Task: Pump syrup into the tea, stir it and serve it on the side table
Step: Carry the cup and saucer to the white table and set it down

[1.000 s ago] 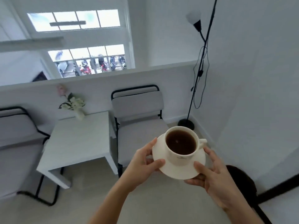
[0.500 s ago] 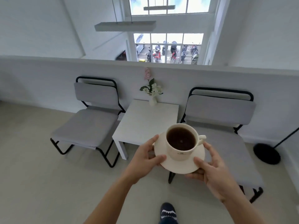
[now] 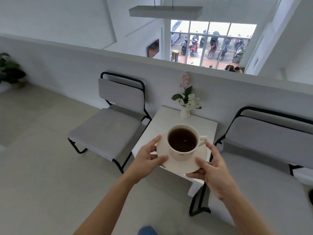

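Observation:
A cream cup (image 3: 183, 153) full of dark tea stands on a cream saucer (image 3: 171, 164), handle pointing right. My left hand (image 3: 147, 159) grips the saucer's left rim and my right hand (image 3: 212, 168) grips its right rim, holding it level in the air. The cup and saucer hang over the near part of the white side table (image 3: 201, 128), which stands between two chairs.
A small white vase of flowers (image 3: 185, 109) stands at the table's far edge by the low white wall. Grey black-framed chairs flank the table, one on the left (image 3: 108, 129) and one on the right (image 3: 264, 160). A potted plant (image 3: 9, 70) is far left.
The view has swung left and closer, so the side table now lies right under the cup. Both hands keep the same hold on the saucer.

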Demonstrator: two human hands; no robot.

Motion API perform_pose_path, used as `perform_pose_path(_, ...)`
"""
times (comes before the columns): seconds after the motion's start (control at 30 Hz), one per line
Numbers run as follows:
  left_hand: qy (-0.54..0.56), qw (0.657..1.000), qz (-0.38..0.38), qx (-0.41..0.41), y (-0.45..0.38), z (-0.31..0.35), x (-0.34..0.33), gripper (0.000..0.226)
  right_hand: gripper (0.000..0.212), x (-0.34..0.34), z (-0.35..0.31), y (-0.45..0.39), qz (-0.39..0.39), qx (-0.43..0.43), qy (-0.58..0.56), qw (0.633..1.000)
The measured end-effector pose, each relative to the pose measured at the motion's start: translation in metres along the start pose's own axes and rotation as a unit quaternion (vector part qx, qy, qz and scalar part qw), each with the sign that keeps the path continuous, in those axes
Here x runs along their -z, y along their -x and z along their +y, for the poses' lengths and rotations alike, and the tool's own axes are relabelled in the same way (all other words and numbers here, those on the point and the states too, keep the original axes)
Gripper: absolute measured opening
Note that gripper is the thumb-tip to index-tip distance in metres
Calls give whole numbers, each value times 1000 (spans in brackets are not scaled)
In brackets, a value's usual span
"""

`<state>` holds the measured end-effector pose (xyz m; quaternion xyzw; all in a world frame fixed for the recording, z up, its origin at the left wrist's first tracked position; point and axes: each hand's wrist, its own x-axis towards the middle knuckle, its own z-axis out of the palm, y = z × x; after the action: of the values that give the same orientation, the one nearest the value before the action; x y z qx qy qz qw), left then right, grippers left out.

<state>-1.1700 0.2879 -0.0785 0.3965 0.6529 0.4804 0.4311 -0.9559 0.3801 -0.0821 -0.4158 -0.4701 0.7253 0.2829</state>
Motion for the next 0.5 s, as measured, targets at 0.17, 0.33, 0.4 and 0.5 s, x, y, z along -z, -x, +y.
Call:
perform_pose_path(0.17,-14,999,-30,-14,-79,-10,35,78,57,-22,-3,-74,32,-7,2,999)
perform_pose_path(0.33,-22,997,-77,-13,-163,-25,69,80,57,-47,1,-141,98,-9,-6,995)
perform_pose_path(0.4,-30,994,-101,-14,-194,-30,79,80,59,-54,4,-165,121,-12,-4,993)
perform_pose_path(0.5,-45,991,-122,-4,-234,-42,88,80,58,-59,12,-198,142,-14,7,990)
